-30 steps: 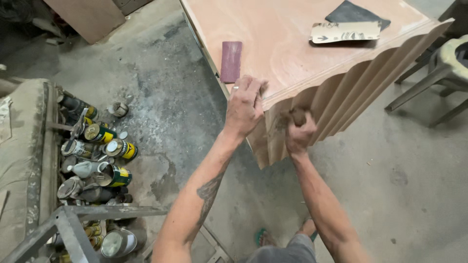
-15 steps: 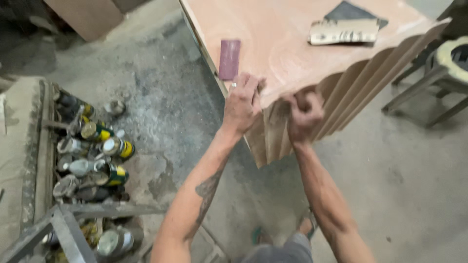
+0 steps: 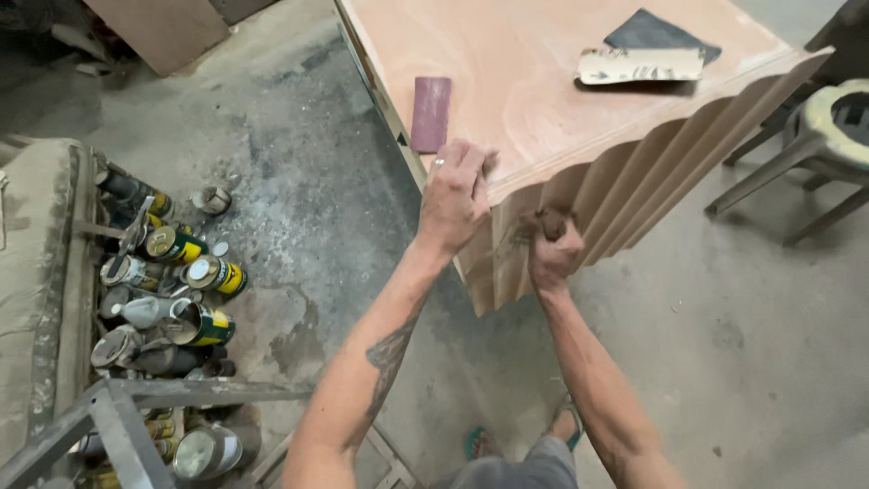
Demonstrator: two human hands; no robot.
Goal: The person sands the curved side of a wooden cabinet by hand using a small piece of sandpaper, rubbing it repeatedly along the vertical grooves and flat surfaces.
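A plywood cabinet with a flat top (image 3: pixel 543 81) and a fluted, scalloped side (image 3: pixel 634 195) stands in front of me. My left hand (image 3: pixel 455 195) rests on the near corner of the top, fingers curled over the edge. My right hand (image 3: pixel 552 246) is closed around a small brown piece of sandpaper (image 3: pixel 549 220), pressed into a groove of the fluted side near the corner. A maroon sanding block (image 3: pixel 431 112) lies on the top just beyond my left hand.
Sheets of sandpaper, one tan (image 3: pixel 641 64) and one dark (image 3: pixel 661 32), lie on the far part of the top. Several cans and tins (image 3: pixel 176 290) crowd the concrete floor at left beside a metal frame (image 3: pixel 118 421). A stool (image 3: pixel 828 136) stands at right.
My right hand rubbed up along the groove toward the top edge, then came back down. My left hand stayed on the corner.
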